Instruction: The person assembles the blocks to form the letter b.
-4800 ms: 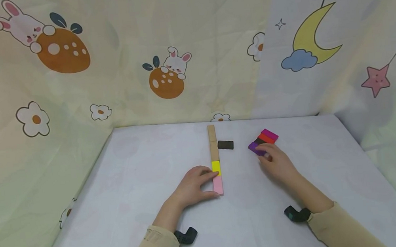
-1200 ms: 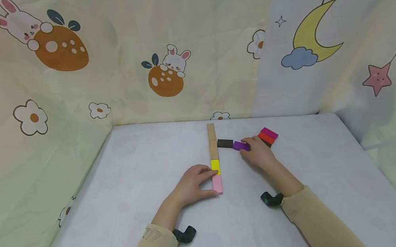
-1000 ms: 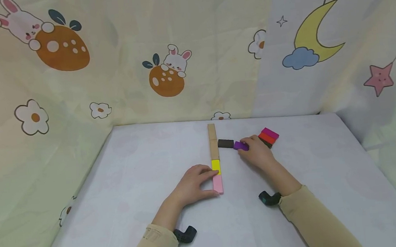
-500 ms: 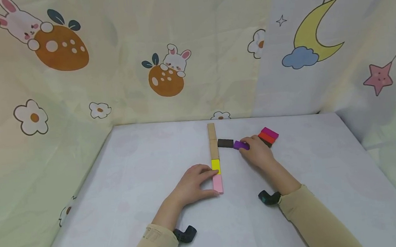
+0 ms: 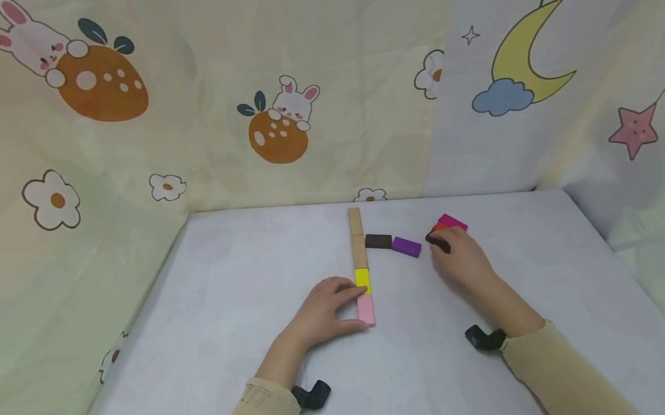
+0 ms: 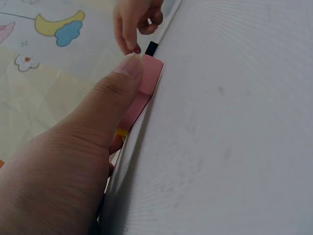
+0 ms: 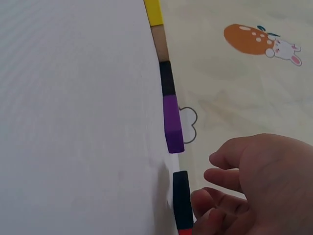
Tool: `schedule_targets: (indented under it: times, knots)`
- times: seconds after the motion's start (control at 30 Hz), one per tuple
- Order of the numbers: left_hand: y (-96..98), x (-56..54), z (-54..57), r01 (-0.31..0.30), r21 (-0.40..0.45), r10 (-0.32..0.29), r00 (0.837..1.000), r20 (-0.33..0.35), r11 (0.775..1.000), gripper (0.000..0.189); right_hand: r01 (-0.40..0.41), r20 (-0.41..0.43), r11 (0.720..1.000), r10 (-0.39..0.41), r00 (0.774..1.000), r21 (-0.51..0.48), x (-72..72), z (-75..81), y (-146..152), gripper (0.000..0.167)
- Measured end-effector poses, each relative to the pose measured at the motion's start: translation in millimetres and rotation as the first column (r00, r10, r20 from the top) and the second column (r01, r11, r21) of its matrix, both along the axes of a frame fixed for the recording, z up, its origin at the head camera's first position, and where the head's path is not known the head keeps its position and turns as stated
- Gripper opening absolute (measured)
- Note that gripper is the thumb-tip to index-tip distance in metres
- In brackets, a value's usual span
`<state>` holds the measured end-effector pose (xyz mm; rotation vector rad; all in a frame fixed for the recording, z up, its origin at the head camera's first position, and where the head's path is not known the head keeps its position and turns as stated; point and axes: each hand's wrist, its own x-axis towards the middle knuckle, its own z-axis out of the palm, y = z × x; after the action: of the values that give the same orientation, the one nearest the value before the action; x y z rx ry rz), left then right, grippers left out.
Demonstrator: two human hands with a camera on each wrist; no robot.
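Observation:
A straight row on the white table (image 5: 230, 391) has two light wooden blocks (image 5: 359, 252), a yellow block (image 5: 362, 277) and a pink block (image 5: 366, 311). My left hand (image 5: 321, 312) holds the pink block, thumb at its near end and a fingertip by the yellow block. A dark block (image 5: 378, 241) branches off to the right, followed by a slightly slanted purple block (image 5: 406, 247). My right hand (image 5: 466, 258) grips another dark block (image 7: 182, 198) beside a red block (image 5: 441, 225) and a magenta block (image 5: 453, 221). My fingers hide part of these.
A printed cloth wall (image 5: 199, 133) with rabbits, flowers and a moon rises behind the table's far edge. Small black devices (image 5: 312, 395) sit at both sleeve cuffs. Bare table surface lies on either side of the row.
My right hand carried the purple block from the pile to the first dark block and let it go. It then moved back right onto the other dark block. My left hand stayed put.

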<state>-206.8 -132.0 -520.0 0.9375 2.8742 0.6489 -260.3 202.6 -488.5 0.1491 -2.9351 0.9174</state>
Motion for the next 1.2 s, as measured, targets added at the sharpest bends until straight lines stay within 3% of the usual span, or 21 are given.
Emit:
schedule_targets:
  times: [0.23, 0.5, 0.9, 1.2]
  knots:
    - [0.0, -0.4, -0.6, 0.002, -0.004, -0.002, 1.000, -0.012, 1.000, 0.071, -0.051, -0.017, 0.999, 0.051, 0.999, 0.000, 14.6, -7.5, 28, 0.040]
    - [-0.9, -0.4, -3.8, -0.006, -0.011, 0.006, 1.000, 0.004, 1.000, 0.070, -0.091, -0.016, 0.996, 0.091, 0.996, 0.005, 21.0, -8.9, 33, 0.036]
    - [-1.3, -0.9, -5.0, -0.004, -0.008, 0.003, 1.000, -0.002, 1.000, 0.071, -0.118, -0.034, 0.993, 0.118, 0.992, 0.020, 19.5, -11.6, 31, 0.037]
    - [-0.6, -0.7, -4.1, -0.009, -0.013, 0.009, 1.000, 0.002, 1.000, 0.070, -0.139, 0.019, 0.988, 0.138, 0.990, 0.070, 19.4, -11.9, 31, 0.042]
